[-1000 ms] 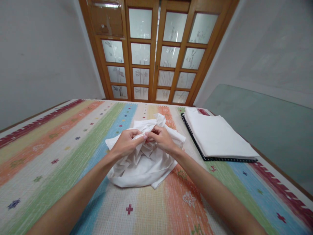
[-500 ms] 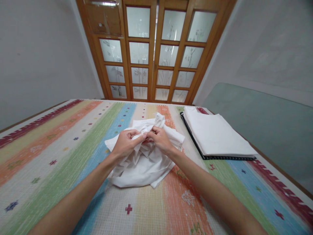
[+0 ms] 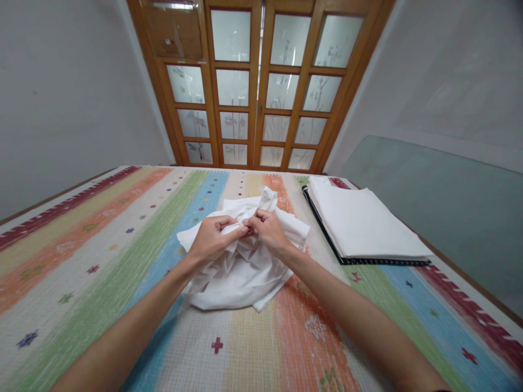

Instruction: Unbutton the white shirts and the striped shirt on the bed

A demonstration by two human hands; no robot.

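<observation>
Scarcely anything has been shifted: by the left hand (image 3: 213, 238), the crumpled cloth (image 3: 241, 286) is pinched, bunched on the tablecloth (image 3: 196, 348); beside it, by the right hand (image 3: 269, 231), it is likewise gripped, so the fingerwork seems unfinished.

Left fingers (image 3: 236, 235) and right fingers (image 3: 254, 222) on crumpled white cloth (image 3: 241, 286), striped tablecloth (image 3: 245, 343) beneath

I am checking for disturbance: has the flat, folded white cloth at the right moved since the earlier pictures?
No, the folded white cloth shows no visible shift in any direction: it lies over the same stripes of the multicoloured striped tablecloth.
</observation>
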